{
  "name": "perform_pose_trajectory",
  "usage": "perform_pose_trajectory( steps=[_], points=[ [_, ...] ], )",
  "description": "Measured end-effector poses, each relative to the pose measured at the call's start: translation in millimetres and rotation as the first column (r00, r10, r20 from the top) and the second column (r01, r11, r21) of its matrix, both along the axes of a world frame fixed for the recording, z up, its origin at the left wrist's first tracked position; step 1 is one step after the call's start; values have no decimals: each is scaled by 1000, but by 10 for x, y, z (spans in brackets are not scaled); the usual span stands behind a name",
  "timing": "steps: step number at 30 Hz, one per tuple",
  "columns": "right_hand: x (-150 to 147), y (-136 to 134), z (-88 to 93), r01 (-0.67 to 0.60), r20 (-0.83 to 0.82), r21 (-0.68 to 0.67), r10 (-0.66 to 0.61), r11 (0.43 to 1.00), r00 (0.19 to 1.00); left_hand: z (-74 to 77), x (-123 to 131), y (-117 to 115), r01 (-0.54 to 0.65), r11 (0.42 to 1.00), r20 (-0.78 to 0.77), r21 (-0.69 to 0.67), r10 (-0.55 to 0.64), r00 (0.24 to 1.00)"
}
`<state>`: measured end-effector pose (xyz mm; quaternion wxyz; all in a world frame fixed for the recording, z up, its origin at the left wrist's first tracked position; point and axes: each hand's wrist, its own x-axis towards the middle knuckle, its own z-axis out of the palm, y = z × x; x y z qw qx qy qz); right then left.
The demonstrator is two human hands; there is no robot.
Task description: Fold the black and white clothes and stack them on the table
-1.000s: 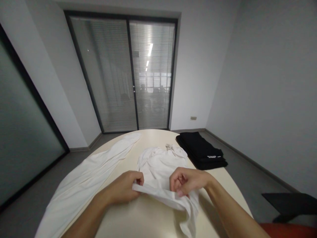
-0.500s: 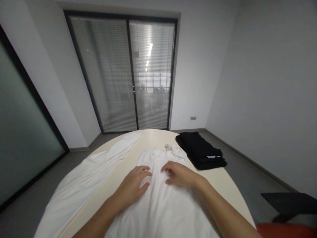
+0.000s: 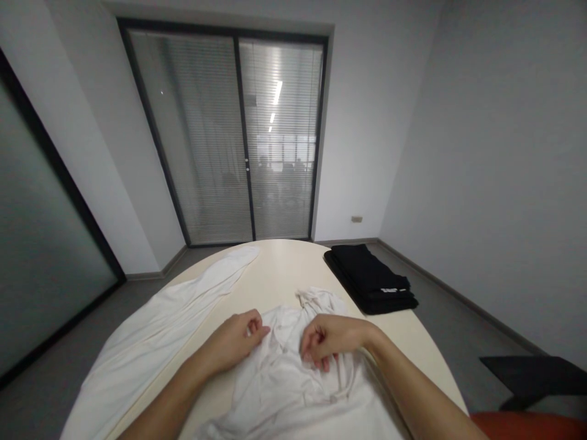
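A white garment (image 3: 293, 385) lies crumpled on the cream oval table (image 3: 279, 272) right in front of me. My left hand (image 3: 236, 339) pinches the cloth near its upper left edge. My right hand (image 3: 328, 339) is curled, its fingers gathering the fabric just to the right. The garment's collar end (image 3: 312, 299) bunches up beyond both hands.
A second long white cloth (image 3: 156, 336) stretches along the table's left side. A folded black garment stack (image 3: 371, 278) sits at the far right of the table. A red chair edge (image 3: 527, 425) and a dark object (image 3: 536, 373) lie at the lower right.
A second ago both hands held a folded edge up. Half a second ago they lay flat on the spread garment. Now both grip the cloth, which has bunched and slid toward me.
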<state>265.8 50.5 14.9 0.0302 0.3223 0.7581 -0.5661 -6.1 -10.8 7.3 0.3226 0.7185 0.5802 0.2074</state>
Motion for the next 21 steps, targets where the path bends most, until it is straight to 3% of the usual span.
perform_pose_trajectory(
  steps=[1, 2, 4, 5, 6, 7, 10, 13, 15, 17, 19, 21],
  points=[
    [-11, 20, 3, 127, -68, 192, -116, 973, 991, -53, 30, 27, -78, 988, -19, 132, 82, 996],
    [-15, 45, -1, 271, -128, 390, -240, 880, 962, -108, 60, 50, -123, 966, -38, 226, 135, 990],
    [2, 103, -30, 445, -189, 685, -448, 577, 874, -196, 114, 71, -125, 948, -79, 291, 154, 985],
    [20, 132, -56, 455, -189, 764, -515, 458, 836, -225, 136, 69, -96, 952, -104, 291, 131, 986],
    [42, 159, -88, 436, -167, 805, -552, 402, 817, -242, 154, 61, -59, 957, -128, 285, 99, 987],
    [64, 184, -125, 412, -137, 819, -562, 399, 816, -249, 169, 51, -25, 959, -149, 281, 69, 986],
    [99, 245, -234, 403, -107, 782, -535, 475, 838, -245, 184, 44, -6, 953, -149, 304, 54, 987],
    [79, 286, -267, 545, -287, 661, -497, 516, 819, -241, 128, 115, -131, 935, -31, 331, 150, 988],
    [61, 309, -225, 668, -481, 522, -464, 530, 744, -232, 25, 198, -282, 890, 128, 358, 252, 959],
    [66, 335, -150, 777, -647, 382, -455, 501, 612, -205, -134, 285, -476, 793, 317, 381, 372, 872],
    [105, 370, -81, 867, -749, 270, -475, 419, 463, -165, -322, 357, -647, 676, 450, 353, 483, 751],
    [176, 408, -48, 913, -774, 215, -509, 348, 376, -134, -491, 404, -728, 614, 492, 305, 553, 672]
  ],
)
